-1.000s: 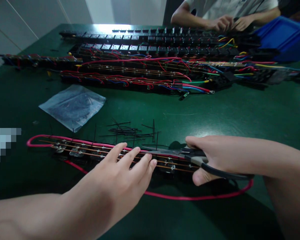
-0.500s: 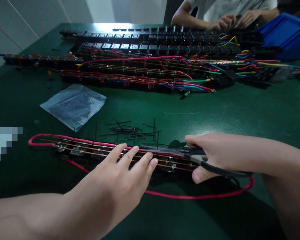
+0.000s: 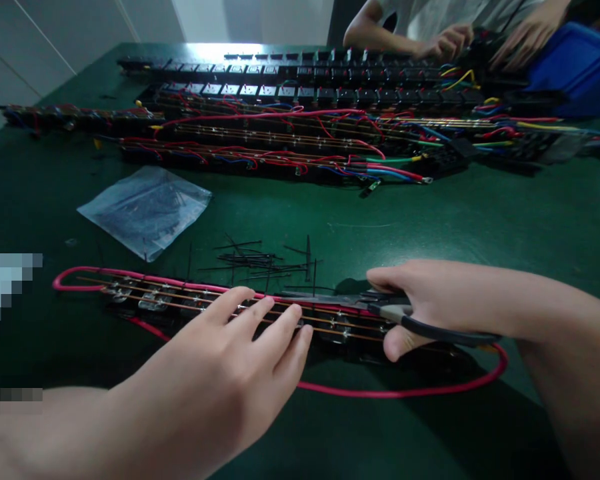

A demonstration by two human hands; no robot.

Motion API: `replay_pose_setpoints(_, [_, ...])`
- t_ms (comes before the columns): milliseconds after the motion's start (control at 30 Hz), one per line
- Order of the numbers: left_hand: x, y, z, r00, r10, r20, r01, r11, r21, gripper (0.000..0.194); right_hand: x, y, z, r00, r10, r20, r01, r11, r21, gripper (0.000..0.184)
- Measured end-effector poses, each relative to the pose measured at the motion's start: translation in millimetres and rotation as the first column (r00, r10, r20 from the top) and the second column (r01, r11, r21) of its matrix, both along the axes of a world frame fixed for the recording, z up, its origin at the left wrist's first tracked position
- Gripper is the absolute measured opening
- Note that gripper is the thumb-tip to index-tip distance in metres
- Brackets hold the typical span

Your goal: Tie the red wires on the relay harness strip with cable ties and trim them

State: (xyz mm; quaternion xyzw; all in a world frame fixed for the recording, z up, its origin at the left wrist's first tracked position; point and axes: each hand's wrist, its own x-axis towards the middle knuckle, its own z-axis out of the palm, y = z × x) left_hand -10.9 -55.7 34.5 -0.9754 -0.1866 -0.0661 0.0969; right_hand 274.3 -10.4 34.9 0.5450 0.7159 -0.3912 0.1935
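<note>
Inscriptions, labels, brands, numbers: none legible.
Scissors (image 3: 393,313), in the right hand (image 3: 423,300): any marking unreadable.
Wired strip (image 3: 155,298), under the left hand (image 3: 247,360): any lettering too small to read.
Plastic bag (image 3: 147,210), beyond the left hand: any print unreadable.
Blue bin (image 3: 577,70), far beyond the right hand: any label indistinct.
Pale patch (image 3: 3,290), left of the left hand: pixelated, unreadable.

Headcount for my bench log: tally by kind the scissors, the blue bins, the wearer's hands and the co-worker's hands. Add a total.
Scissors: 1
Blue bin: 1
Wearer's hands: 2 (left hand, right hand)
Co-worker's hands: 2
Total: 6
</note>
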Motion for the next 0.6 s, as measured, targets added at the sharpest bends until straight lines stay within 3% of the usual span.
replay_pose_setpoints(100, [-1, 3, 7.2, 0.999, 0.038, 0.02, -0.039, 0.999, 0.013, 0.037, 1, 1, -1.0, 1.0, -0.008, -0.014, 0.008, 1.0, -0.01, 0.071])
replay_pose_setpoints(233, [-4, 8, 4.6, 0.986, 0.162, -0.037, -0.16, 0.985, 0.072, 0.038, 1, 0, 0.5, 0.999, -0.033, -0.018, 0.032, 0.999, -0.036, 0.068])
replay_pose_setpoints(600, [0, 15, 0.1, 0.991, 0.09, -0.099, -0.078, 0.99, 0.119, 0.038, 3, 0, 0.1, 0.999, -0.048, -0.024, 0.047, 0.998, -0.049, 0.065])
